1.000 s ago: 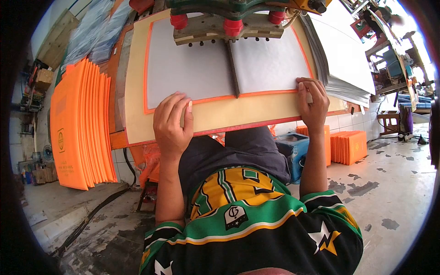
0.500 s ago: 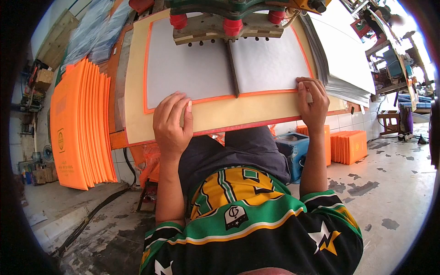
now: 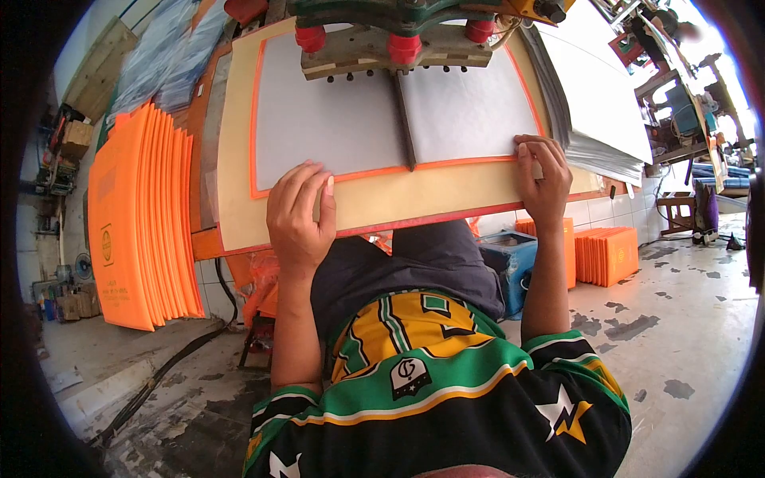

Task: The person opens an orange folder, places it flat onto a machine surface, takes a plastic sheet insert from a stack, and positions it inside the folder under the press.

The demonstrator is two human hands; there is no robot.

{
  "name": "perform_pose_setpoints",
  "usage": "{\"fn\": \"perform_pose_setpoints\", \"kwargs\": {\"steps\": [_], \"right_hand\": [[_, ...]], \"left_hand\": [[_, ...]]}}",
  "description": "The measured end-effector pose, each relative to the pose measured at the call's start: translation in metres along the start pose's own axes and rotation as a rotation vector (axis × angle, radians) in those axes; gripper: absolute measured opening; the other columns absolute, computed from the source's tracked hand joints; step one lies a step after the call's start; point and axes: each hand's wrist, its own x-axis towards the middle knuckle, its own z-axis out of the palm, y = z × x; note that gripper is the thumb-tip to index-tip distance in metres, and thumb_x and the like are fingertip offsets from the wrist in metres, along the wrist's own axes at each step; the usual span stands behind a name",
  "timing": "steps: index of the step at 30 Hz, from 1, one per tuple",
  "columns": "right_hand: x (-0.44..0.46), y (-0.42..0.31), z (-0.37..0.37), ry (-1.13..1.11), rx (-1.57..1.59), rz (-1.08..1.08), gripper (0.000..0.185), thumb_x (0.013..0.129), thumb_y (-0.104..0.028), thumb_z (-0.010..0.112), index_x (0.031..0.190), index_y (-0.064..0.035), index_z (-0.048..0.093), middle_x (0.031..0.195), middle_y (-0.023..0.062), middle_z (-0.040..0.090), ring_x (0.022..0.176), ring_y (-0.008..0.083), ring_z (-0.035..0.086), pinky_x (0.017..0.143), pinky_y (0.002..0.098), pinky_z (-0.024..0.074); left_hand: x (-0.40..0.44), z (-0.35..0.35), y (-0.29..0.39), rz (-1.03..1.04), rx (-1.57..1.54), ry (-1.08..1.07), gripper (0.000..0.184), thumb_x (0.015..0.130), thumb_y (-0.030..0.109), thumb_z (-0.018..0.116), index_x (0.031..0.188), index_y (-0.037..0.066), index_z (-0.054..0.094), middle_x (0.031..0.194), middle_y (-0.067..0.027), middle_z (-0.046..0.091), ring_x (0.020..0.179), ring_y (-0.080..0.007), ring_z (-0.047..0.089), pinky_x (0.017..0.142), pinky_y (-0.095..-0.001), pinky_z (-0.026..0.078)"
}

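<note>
An open orange-edged cover lies flat on a cream board. Two whitish panels fill it, the left panel and the right panel, with a dark strip running between them. My left hand rests at the cover's near edge on the left, fingers loosely stretched and thumb apart. At the near right corner, my right hand touches the edge with bent fingers, its thumb apart from them. Neither hand is wrapped around anything. A machine head with red knobs hangs over the cover's far part, hiding some of it.
Orange covers stand in a stack at left, beside clear plastic sheets. White sheets are piled at right. Below the table are a blue container and more orange covers. A black cable crosses the floor.
</note>
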Motion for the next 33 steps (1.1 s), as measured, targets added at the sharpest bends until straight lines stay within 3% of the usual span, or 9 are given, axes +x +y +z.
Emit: {"fn": "perform_pose_setpoints", "kwargs": {"steps": [5,8,10,11,13,16,25,28,33], "right_hand": [[-0.002,0.004,0.002,0.002,0.008,0.004,0.016,0.103,-0.010,0.068,0.097,0.0025,0.076,0.105,0.0148,0.080,0.097,0.0297,0.075,0.087,0.0413,0.0587],[-0.003,0.005,0.001,-0.005,0.008,0.007,0.014,0.102,-0.010,0.069,0.098,0.0024,0.076,0.106,0.0152,0.080,0.100,0.0319,0.075,0.090,0.0426,0.0582],[-0.001,0.002,-0.001,-0.009,0.006,0.006,0.013,0.101,-0.009,0.070,0.099,0.0023,0.075,0.107,0.0153,0.080,0.102,0.0330,0.074,0.092,0.0436,0.0579],[0.000,0.000,-0.001,0.017,0.013,-0.028,0.012,0.100,-0.009,0.070,0.100,0.0020,0.075,0.109,0.0153,0.080,0.105,0.0333,0.074,0.094,0.0442,0.0573],[0.002,-0.003,-0.002,0.045,0.016,-0.065,0.012,0.099,-0.010,0.070,0.102,0.0016,0.074,0.111,0.0152,0.079,0.107,0.0336,0.074,0.096,0.0449,0.0567],[0.002,-0.004,-0.003,0.008,-0.004,-0.073,0.013,0.099,-0.010,0.070,0.104,0.0013,0.074,0.115,0.0149,0.079,0.111,0.0329,0.073,0.098,0.0449,0.0560],[0.002,-0.001,-0.002,-0.042,0.021,-0.028,0.013,0.098,-0.012,0.073,0.103,0.0006,0.073,0.117,0.0139,0.078,0.108,0.0347,0.072,0.097,0.0458,0.0553],[0.004,-0.008,-0.004,-0.109,-0.053,-0.041,0.017,0.100,-0.015,0.073,0.107,0.0002,0.074,0.123,0.0145,0.077,0.117,0.0360,0.070,0.103,0.0476,0.0534],[0.016,-0.039,0.004,-0.325,-0.068,-0.051,0.036,0.104,-0.025,0.069,0.131,-0.0022,0.072,0.146,0.0178,0.068,0.144,0.0378,0.058,0.121,0.0515,0.0436]], "left_hand": [[-0.001,0.000,0.000,0.003,0.022,-0.003,0.015,0.104,0.012,0.071,0.112,0.003,0.079,0.120,-0.0121,0.079,0.117,-0.0303,0.074,0.103,-0.0447,0.058],[-0.002,-0.002,0.000,-0.050,-0.020,-0.065,0.020,0.104,0.018,0.070,0.117,0.004,0.078,0.131,-0.0129,0.076,0.127,-0.0316,0.070,0.111,-0.0482,0.054],[0.004,-0.007,0.003,0.020,0.106,-0.115,0.031,0.105,0.025,0.070,0.129,0.007,0.074,0.150,-0.0134,0.067,0.143,-0.0346,0.060,0.122,-0.0544,0.044],[0.006,-0.007,0.004,0.021,0.106,-0.110,0.031,0.105,0.025,0.070,0.129,0.007,0.074,0.150,-0.0134,0.067,0.143,-0.0346,0.060,0.122,-0.0544,0.044],[0.008,-0.007,0.006,-0.002,0.068,-0.144,0.048,0.105,0.031,0.069,0.147,0.009,0.065,0.165,-0.0126,0.055,0.155,-0.0345,0.049,0.130,-0.0590,0.032],[0.007,-0.006,0.005,-0.030,0.001,-0.199,0.059,0.106,0.032,0.068,0.160,0.011,0.055,0.165,-0.0115,0.056,0.157,-0.0324,0.048,0.131,-0.0590,0.030],[0.005,-0.004,-0.001,0.010,0.122,-0.307,0.049,0.109,0.037,0.063,0.153,0.016,0.067,0.164,-0.0092,0.059,0.156,-0.0317,0.048,0.130,-0.0579,0.030],[0.007,-0.006,0.003,0.002,0.147,-0.343,0.051,0.109,0.038,0.061,0.155,0.016,0.064,0.166,-0.0092,0.056,0.157,-0.0317,0.047,0.130,-0.0579,0.030],[0.030,-0.006,0.017,-0.016,0.148,-0.450,0.052,0.112,0.035,0.057,0.157,0.011,0.060,0.168,-0.0131,0.053,0.158,-0.0337,0.045,0.130,-0.0591,0.029]]}}
